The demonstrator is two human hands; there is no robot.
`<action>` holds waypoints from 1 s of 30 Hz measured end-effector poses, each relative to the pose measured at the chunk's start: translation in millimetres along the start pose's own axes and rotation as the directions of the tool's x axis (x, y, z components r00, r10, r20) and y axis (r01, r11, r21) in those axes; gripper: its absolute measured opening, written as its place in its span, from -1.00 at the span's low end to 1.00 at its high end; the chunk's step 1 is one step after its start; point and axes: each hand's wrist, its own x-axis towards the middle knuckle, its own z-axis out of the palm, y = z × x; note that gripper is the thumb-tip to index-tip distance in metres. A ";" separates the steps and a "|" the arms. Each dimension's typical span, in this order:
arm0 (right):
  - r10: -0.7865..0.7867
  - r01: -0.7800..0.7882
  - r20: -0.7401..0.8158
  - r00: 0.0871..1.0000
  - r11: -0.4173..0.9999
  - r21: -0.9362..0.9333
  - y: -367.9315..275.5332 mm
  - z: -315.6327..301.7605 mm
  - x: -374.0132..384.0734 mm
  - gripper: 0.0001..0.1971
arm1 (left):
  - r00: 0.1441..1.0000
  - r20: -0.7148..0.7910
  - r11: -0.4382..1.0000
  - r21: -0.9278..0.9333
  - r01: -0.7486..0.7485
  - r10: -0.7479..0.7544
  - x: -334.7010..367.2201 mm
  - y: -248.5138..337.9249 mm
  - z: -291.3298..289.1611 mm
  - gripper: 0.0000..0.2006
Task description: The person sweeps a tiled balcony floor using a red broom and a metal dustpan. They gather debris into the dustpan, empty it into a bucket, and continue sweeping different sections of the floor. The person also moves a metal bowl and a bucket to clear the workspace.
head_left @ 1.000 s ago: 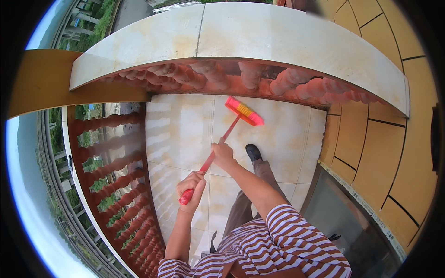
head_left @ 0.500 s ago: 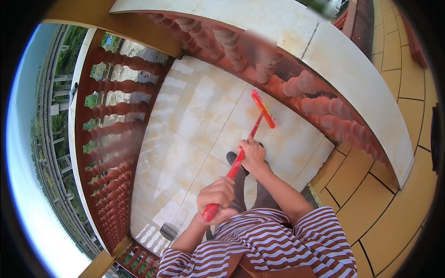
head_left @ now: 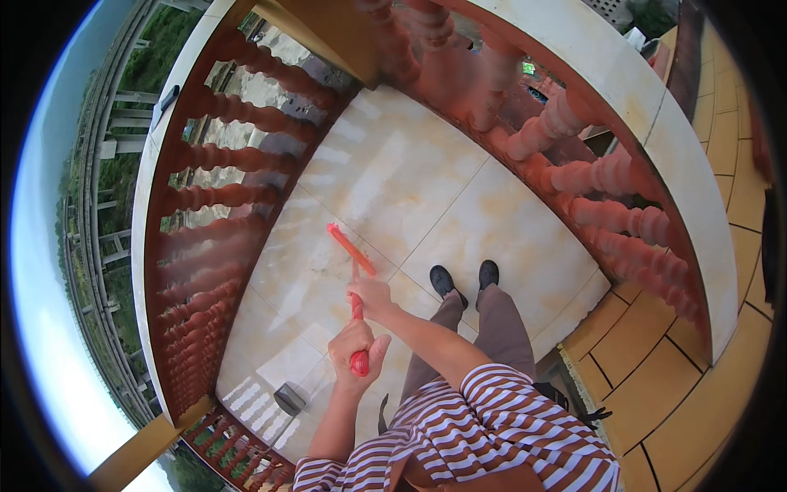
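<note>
A red broom (head_left: 351,250) with a narrow orange-red head reaches out in front of me, its head low over the tiled floor (head_left: 443,197). My left hand (head_left: 352,348) is wrapped around the top end of the handle, whose rounded red tip shows beside the thumb. Farther down the shaft, my right hand (head_left: 370,298) is closed around it, close to the head. The bristles are hard to make out from above. Left of my hands lies a dark grey, dustpan-like thing (head_left: 288,399) on the floor.
Red baluster railings (head_left: 238,156) with pale tops run along the left and far right (head_left: 689,172) sides. A small dark object (head_left: 168,100) rests on the left railing's top. My dark shoes (head_left: 443,280) stand on the tiles. Yellow tiles (head_left: 656,369) lie at the right.
The broom head has swung from the far right by the railing to the left, nearer me. Both hands have moved left with it, still gripping the handle.
</note>
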 end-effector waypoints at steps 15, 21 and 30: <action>0.174 -0.374 -0.447 0.877 0.832 -0.409 69.5 -181.8 123.9 -0.86 | 0.998 -0.022 0.783 -0.619 -0.056 0.053 187.6 -75.3 22.4 -0.71; 0.111 -0.287 -0.420 0.901 0.878 -0.383 34.9 -168.1 250.4 -0.88 | 0.994 -0.106 0.832 -0.553 -0.045 -0.016 266.7 -100.9 -29.8 -0.68; -0.077 -0.022 -0.253 0.964 0.930 -0.367 -41.6 -210.8 341.9 -0.89 | 0.930 -0.359 0.871 -0.431 -0.237 0.075 343.9 -84.9 -69.2 -0.71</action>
